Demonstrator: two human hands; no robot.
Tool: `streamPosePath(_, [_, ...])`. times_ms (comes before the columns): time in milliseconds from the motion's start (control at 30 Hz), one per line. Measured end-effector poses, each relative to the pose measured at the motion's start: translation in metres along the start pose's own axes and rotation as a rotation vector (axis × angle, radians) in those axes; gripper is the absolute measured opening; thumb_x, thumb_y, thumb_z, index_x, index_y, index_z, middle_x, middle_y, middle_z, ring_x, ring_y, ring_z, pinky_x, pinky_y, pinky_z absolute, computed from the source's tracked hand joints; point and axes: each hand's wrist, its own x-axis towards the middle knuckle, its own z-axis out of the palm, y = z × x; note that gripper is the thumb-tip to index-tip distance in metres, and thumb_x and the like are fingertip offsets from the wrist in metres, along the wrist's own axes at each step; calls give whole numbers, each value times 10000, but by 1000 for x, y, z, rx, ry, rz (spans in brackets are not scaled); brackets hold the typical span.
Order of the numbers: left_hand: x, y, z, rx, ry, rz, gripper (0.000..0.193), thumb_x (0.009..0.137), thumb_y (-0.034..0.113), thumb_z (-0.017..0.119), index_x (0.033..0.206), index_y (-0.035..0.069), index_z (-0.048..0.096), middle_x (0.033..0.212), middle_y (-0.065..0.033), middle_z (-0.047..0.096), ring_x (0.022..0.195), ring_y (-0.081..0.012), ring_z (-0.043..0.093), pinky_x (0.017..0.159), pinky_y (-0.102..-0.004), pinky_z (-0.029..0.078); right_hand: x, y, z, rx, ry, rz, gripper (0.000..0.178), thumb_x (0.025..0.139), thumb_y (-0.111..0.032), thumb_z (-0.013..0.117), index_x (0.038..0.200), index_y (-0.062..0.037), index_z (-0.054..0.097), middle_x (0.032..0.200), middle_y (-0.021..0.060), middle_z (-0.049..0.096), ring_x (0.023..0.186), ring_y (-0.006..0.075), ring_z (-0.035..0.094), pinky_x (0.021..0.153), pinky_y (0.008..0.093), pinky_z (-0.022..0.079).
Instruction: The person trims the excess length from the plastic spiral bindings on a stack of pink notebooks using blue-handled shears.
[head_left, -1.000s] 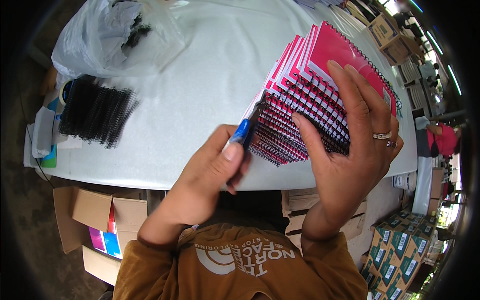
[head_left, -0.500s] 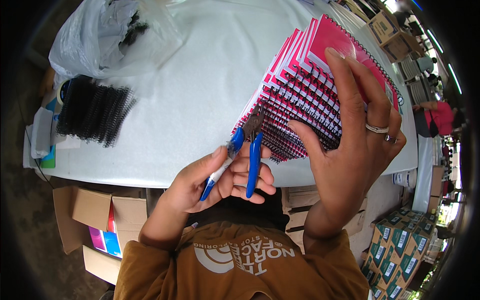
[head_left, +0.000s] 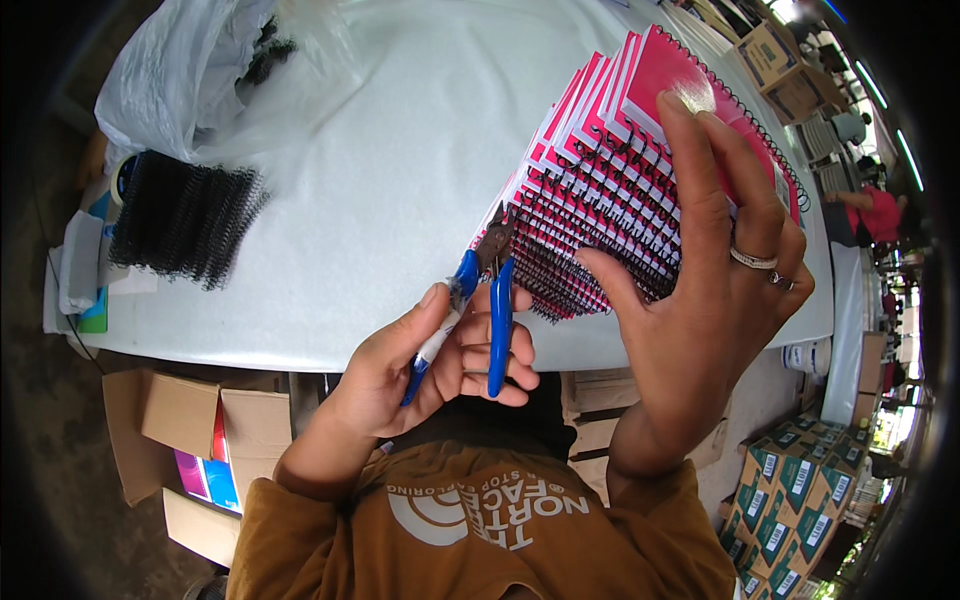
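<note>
Blue-handled wire cutters (head_left: 497,250) are in my left hand (head_left: 400,350), one handle wrapped with white tape. Their jaws point away from me, at the left edge of a stack of pink spiral notebooks (head_left: 600,195); I cannot tell whether they touch a coil. The notebooks lie in an uneven, stepped pile with black coils along the side toward me. Over the pile's right part, my right hand (head_left: 715,230) is spread, its fingertips at the top pink cover and its thumb apart beside the coils. It partly hides the pile.
A bundle of black spiral coils (head_left: 185,220) lies on the left of the white-covered table (head_left: 370,240). Behind it is a translucent plastic bag (head_left: 180,90) with more coils. An open cardboard box (head_left: 255,430) stands below left, patterned cartons (head_left: 790,500) below right. Another person (head_left: 870,215) is far right.
My left hand has shifted slightly left with the wire cutters, their tips moving from in front of the coils to the stack's left edge. My right hand has barely moved.
</note>
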Motion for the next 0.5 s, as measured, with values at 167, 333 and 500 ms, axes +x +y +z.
streamPosePath(167, [1,-8,7,1510,543,353,486,937,342,457,1231,-36,381,998,-182,563,819,-254,600,694,-403,486,-1,-3,-1,-26,-18,0,952,398,-270,836,1284,-292,489,1261,-83,483,1102,166,481,910,377,326])
streamPosePath(333, [-1,-9,-2,788,257,241,524,937,393,451,1241,-27,376,983,-135,546,938,-184,554,850,-331,434,0,-6,-6,-46,-43,2,951,397,-264,832,1285,-283,490,1261,-75,484,1114,153,480,926,376,321])
streamPosePath(500, [-6,-4,-12,119,66,-11,642,916,518,382,1257,-25,380,968,-139,560,868,-211,576,824,-335,455,0,-4,-6,-16,-48,-7,936,413,-274,828,1287,-265,493,1264,-53,487,1118,161,478,934,378,316])
